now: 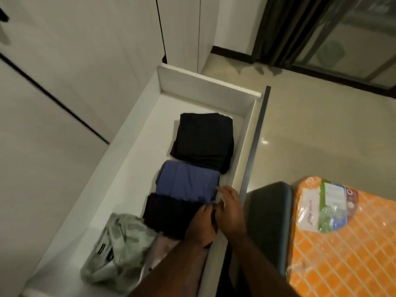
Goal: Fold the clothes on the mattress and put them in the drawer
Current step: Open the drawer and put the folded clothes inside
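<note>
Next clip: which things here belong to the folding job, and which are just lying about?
Job: drawer, far black garment, blue garment, near black garment gripped by left hand, right hand beside it, grey garment, mattress.
Lying about: dark cushion, curtain.

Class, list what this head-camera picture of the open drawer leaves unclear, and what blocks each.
Folded dark ribbed garment, head view: near right corner under the left hand and right hand.
Pale pink garment, head view: mostly covered by the left forearm.
Orange checked plastic-wrapped mattress, head view: cut off by frame edges.
</note>
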A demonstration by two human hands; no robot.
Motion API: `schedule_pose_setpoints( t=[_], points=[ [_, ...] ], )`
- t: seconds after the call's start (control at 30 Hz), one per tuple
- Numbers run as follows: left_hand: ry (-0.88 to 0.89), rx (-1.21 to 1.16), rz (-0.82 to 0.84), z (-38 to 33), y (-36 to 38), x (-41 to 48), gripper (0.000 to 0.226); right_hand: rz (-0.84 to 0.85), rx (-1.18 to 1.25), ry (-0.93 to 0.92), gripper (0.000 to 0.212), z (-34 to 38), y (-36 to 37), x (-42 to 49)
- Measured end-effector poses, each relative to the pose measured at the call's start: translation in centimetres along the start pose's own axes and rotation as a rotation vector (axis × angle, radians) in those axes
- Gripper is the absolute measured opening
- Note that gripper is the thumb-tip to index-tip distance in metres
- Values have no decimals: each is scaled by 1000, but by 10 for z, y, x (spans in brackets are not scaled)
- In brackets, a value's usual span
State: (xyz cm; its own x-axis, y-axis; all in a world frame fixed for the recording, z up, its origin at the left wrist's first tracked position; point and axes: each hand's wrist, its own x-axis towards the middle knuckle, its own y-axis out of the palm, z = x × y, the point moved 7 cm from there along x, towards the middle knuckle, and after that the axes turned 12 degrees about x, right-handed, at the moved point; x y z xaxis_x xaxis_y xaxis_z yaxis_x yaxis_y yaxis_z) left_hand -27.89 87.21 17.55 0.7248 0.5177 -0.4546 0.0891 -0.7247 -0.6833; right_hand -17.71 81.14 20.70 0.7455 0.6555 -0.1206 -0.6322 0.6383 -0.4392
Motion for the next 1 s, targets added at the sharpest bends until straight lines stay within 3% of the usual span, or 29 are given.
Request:
schedule_pose_setpoints(
  t=[0.13,0.27,0.33,0.5,0.6,0.77,0.83,1.0],
  points=[
    [76,-11,160,-24,8,-59,38,-189,174,325,45,-4,-24,-73],
    [186,267,345,-27,21,-103,45,-421,475,582,40,-5,-32,-135],
    [202,405,403,-27,20,-123,44,-458,605,721,37,-3,-26,-159],
    [231,785,321,-21,16,-141,61,-301,681,866,41,8,-2,-182],
    [165,859,304,-10,18,-145,73,-236,676,903,30,6,12,-183],
    [93,977,421,10,4,-147,50,-146,632,898,24,26,24,-172],
    [40,945,446,16,-3,-147,54,-112,659,904,32,35,33,-168],
    [-117,697,327,47,-40,-145,35,59,616,898,39,57,77,-142]
  ],
)
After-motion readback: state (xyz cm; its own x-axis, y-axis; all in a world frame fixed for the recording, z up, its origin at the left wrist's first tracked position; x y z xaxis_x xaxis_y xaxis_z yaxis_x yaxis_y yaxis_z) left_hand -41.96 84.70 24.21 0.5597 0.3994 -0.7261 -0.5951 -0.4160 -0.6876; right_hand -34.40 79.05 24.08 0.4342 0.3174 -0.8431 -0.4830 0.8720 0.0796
